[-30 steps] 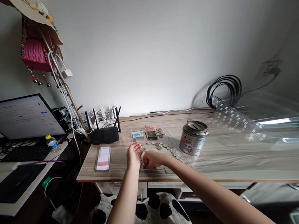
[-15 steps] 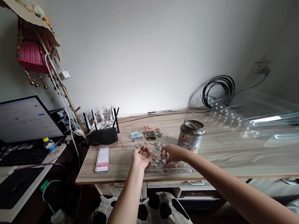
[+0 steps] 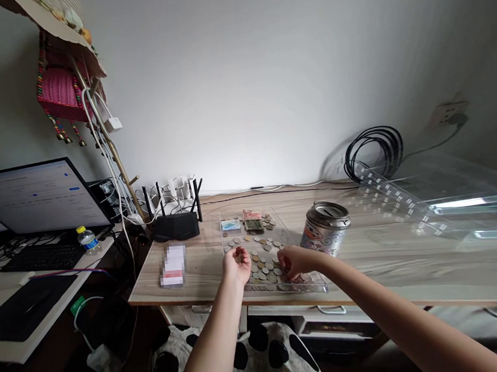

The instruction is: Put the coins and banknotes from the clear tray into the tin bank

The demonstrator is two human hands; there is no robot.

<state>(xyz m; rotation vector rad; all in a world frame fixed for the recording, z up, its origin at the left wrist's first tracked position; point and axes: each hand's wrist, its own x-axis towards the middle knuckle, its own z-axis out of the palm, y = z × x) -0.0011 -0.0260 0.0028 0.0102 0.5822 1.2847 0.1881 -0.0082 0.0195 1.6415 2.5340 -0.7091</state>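
Head view, left hand: turned palm up, fingers half curled, a few coins cupped inside.
Right hand: lowered, fingers bent over loose coins; whether any is gripped cannot be told.
Clear plastic tray: strewn with coins, banknotes laid toward its far side.
Slotted tin: stood upright beside the tray's right edge.

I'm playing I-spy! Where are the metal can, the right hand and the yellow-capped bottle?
Metal can (image 3: 326,235): head view, patterned side.
Right hand (image 3: 296,261): head view, its back.
Yellow-capped bottle (image 3: 90,243): head view, blue label.
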